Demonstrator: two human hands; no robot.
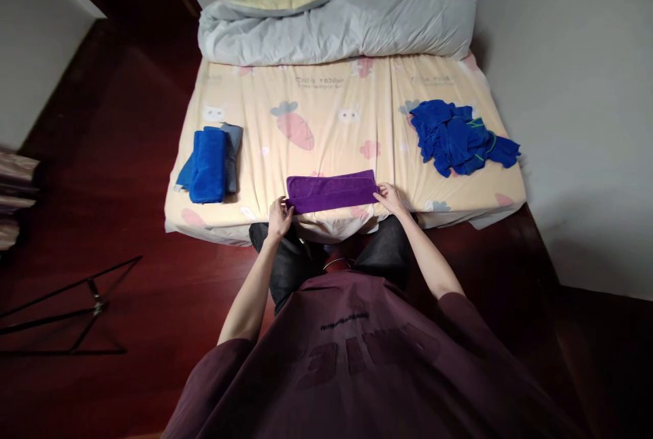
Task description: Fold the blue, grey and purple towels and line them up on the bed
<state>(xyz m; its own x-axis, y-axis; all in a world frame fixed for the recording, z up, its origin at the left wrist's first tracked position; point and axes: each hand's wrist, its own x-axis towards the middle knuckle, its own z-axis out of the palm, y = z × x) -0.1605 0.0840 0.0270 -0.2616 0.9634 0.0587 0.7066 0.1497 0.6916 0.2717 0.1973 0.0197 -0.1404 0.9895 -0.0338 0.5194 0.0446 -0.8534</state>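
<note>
A purple towel [330, 192], folded into a long narrow strip, lies on the near edge of the bed [326, 126]. My left hand [280, 216] pinches the strip's left end. At the right end, my right hand [390, 197] grips the cloth with fingers curled on it. A stack of folded blue and grey towels [210, 163] rests on the bed's left side. On the right side sits a loose heap of blue cloths [459, 137].
A grey duvet and pillow [337, 10] are bunched at the bed's far end. Dark wooden floor surrounds the bed. A black metal stand [76, 313] lies on the floor at left. A white wall runs along the right.
</note>
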